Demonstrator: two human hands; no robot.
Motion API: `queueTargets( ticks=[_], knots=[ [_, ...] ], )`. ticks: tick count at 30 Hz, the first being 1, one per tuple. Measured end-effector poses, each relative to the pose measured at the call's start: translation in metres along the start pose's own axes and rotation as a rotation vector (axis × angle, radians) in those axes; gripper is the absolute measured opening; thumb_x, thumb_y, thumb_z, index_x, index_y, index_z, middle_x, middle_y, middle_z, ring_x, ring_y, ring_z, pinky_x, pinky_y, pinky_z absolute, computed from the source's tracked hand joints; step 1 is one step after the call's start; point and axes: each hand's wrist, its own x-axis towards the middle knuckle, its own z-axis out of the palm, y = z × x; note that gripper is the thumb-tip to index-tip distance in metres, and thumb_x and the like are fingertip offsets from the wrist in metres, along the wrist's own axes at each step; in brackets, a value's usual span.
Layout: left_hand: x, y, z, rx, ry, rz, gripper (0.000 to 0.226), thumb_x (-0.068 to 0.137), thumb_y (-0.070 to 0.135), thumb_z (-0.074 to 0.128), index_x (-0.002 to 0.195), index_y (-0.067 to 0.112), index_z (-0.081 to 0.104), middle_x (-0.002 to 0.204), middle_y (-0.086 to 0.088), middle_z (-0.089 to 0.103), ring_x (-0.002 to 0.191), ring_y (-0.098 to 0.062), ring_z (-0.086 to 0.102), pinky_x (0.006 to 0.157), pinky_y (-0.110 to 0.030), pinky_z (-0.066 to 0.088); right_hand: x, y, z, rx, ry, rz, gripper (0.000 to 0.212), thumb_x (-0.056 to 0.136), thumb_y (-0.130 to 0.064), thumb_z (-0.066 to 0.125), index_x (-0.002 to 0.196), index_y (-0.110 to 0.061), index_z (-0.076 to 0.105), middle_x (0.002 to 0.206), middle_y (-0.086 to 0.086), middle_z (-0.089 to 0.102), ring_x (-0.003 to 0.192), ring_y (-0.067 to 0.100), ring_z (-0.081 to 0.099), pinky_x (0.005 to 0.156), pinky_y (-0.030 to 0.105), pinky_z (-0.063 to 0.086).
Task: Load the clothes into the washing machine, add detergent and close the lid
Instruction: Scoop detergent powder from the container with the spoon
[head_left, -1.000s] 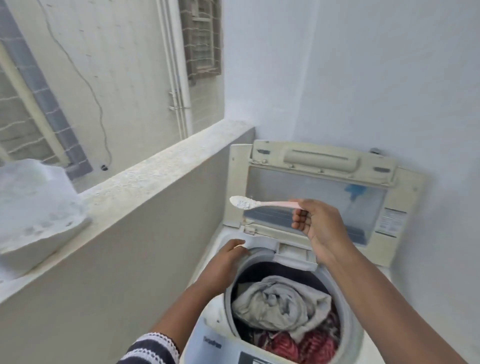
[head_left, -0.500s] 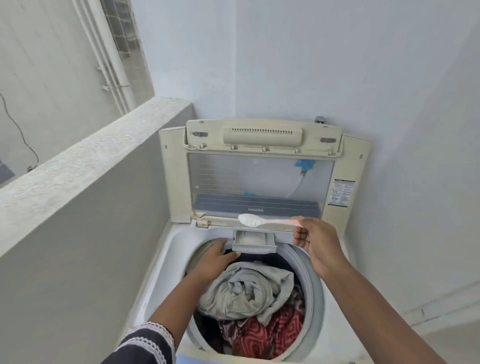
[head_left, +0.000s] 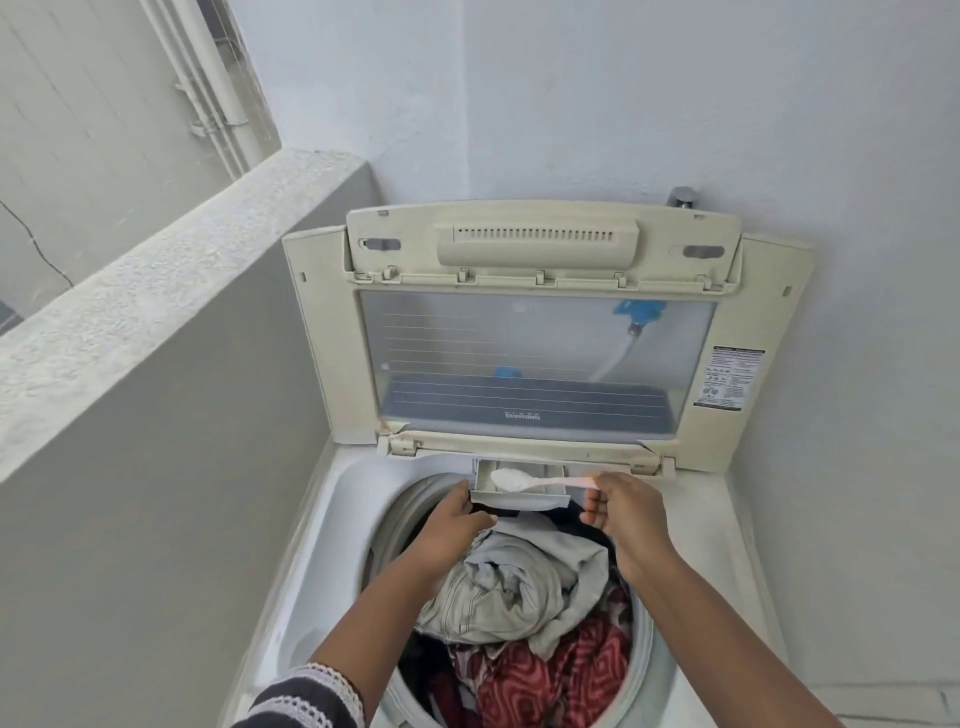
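Observation:
The top-loading washing machine (head_left: 332, 499) stands with its lid (head_left: 769, 322) raised upright against the wall. Grey and red patterned clothes (head_left: 524, 587) fill the drum. A small detergent drawer (head_left: 519, 500) is pulled out at the drum's back rim. My left hand (head_left: 454, 525) holds the drawer's left front corner. My right hand (head_left: 626, 506) pinches the handle of a pink spoon (head_left: 550, 482). The spoon's bowl, heaped with white detergent powder (head_left: 506, 478), hovers level over the drawer.
A grey parapet wall (head_left: 156, 291) runs along the machine's left side. A white wall stands behind and to the right. A blue hose fitting (head_left: 636, 312) shows through the lid's window.
The spoon has come down from in front of the lid to just over the drawer. My left hand moved from the drum rim onto the drawer's corner. The view turned right.

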Motion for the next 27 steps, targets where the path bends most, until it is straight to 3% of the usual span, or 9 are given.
queueTargets(
  ticks=[2,5,8,12,15,17,21,25,27],
  knots=[
    [0.001,-0.001,0.0,0.01,-0.002,-0.001,0.049,0.092,0.002,0.056,0.134,0.027,0.053,0.121,0.013,0.07,0.115,-0.007,0.064,0.102,-0.029,0.05,0.004,0.002,0.002,0.052,0.005,0.034,0.013,0.095,-0.004,0.058,0.091,-0.001,0.07,0.061,0.004,0.059,0.051,0.013,0.056,0.05,0.026,0.052],
    [0.0,0.002,-0.001,0.001,-0.003,-0.011,0.055,0.092,0.004,0.057,0.145,0.017,0.045,0.135,-0.001,0.063,0.125,-0.018,0.059,0.112,-0.043,0.042,0.009,0.002,0.003,0.142,0.026,0.078,0.012,0.091,-0.002,0.061,0.086,0.003,0.071,0.06,0.006,0.06,0.046,0.011,0.057,0.047,0.024,0.052],
    [-0.002,0.003,-0.002,-0.01,0.013,-0.033,0.066,0.093,0.006,0.058,0.153,0.015,0.032,0.144,0.0,0.055,0.131,-0.012,0.053,0.114,-0.038,0.04,0.014,0.001,0.003,0.267,0.07,0.11,0.016,0.094,-0.007,0.063,0.085,0.005,0.067,0.063,0.009,0.06,0.042,0.008,0.059,0.044,0.021,0.053],
    [-0.004,0.001,-0.006,-0.017,0.008,-0.037,0.069,0.093,0.007,0.059,0.152,0.026,0.029,0.122,0.029,0.056,0.104,0.02,0.058,0.083,-0.007,0.049,0.017,0.002,0.003,0.373,0.125,0.116,0.025,0.096,-0.021,0.065,0.083,0.0,0.061,0.066,0.01,0.062,0.042,0.009,0.063,0.043,0.02,0.054],
    [-0.011,0.002,-0.009,-0.045,0.037,-0.039,0.08,0.093,0.009,0.062,0.158,0.019,0.017,0.157,0.006,0.037,0.142,-0.01,0.039,0.112,-0.03,0.038,0.016,0.004,0.003,0.38,0.157,0.104,0.029,0.096,-0.028,0.066,0.083,-0.002,0.058,0.07,0.012,0.064,0.043,0.011,0.065,0.043,0.021,0.054],
    [-0.019,0.004,-0.01,-0.069,0.059,-0.039,0.084,0.093,0.011,0.063,0.159,0.021,0.013,0.163,-0.003,0.023,0.148,-0.017,0.029,0.11,-0.031,0.034,0.012,0.003,0.003,0.381,0.161,0.088,0.031,0.096,-0.03,0.064,0.084,-0.003,0.058,0.072,0.013,0.064,0.044,0.011,0.065,0.044,0.021,0.055],
    [-0.042,0.014,-0.016,-0.023,0.117,0.042,0.073,0.094,0.014,0.063,0.155,0.029,0.027,0.161,-0.001,0.029,0.147,-0.013,0.03,0.106,-0.029,0.039,-0.007,-0.009,0.01,0.355,0.109,-0.029,0.034,0.096,-0.037,0.063,0.084,-0.005,0.061,0.069,0.011,0.066,0.048,0.013,0.066,0.046,0.023,0.055],
    [-0.076,0.031,-0.026,0.01,0.187,0.197,0.054,0.096,0.016,0.063,0.143,0.033,0.044,0.148,0.007,0.045,0.131,-0.005,0.046,0.089,-0.013,0.046,-0.041,-0.03,0.028,0.311,-0.029,-0.221,0.041,0.095,-0.043,0.06,0.086,-0.003,0.067,0.065,0.008,0.067,0.053,0.014,0.064,0.048,0.024,0.054],
    [-0.1,0.041,-0.034,0.023,0.236,0.279,0.048,0.096,0.019,0.063,0.139,0.036,0.047,0.143,0.013,0.048,0.129,0.0,0.046,0.094,-0.014,0.044,-0.063,-0.042,0.044,0.303,-0.139,-0.302,0.044,0.096,-0.042,0.058,0.095,0.001,0.068,0.065,0.006,0.066,0.056,0.014,0.063,0.051,0.024,0.054]
  ],
)
